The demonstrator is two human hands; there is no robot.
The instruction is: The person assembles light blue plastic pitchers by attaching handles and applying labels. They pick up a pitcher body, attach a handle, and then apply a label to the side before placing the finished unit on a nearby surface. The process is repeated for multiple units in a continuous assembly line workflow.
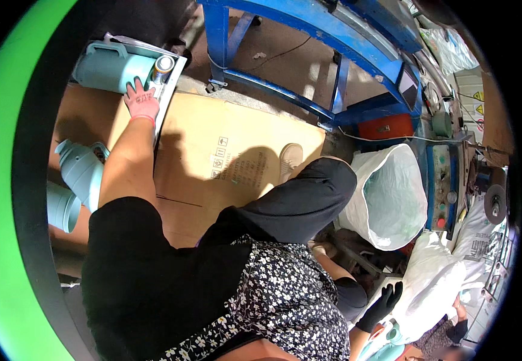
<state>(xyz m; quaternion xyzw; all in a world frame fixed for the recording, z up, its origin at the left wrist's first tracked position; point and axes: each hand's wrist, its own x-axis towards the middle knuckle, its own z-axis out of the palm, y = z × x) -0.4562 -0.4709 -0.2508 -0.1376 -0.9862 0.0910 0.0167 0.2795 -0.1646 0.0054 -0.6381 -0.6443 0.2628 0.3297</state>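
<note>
My left hand [141, 103], in a pink glove, reaches to the upper left. Its fingers are spread against the near rim of a teal plastic jug-like body [110, 69], which lies on its side. Beside the fingertips stands a small can [163, 67] with a pale top, inside a white-edged tray [170, 93]. To the lower right, my right hand [386, 305] wears a black glove. Its fingers are apart with nothing in them, above teal plastic pieces [387, 350]. Two more teal jug-like bodies [82, 168] [62, 207] lie left of my left forearm.
Flattened cardboard [206, 162] covers the floor by my shoe [291, 159]. A blue metal frame [273, 93] crosses ahead. An open white sack [387, 198] stands right, next to a button panel [441, 186]. Filled sacks [432, 283] and another person [438, 340] are at lower right.
</note>
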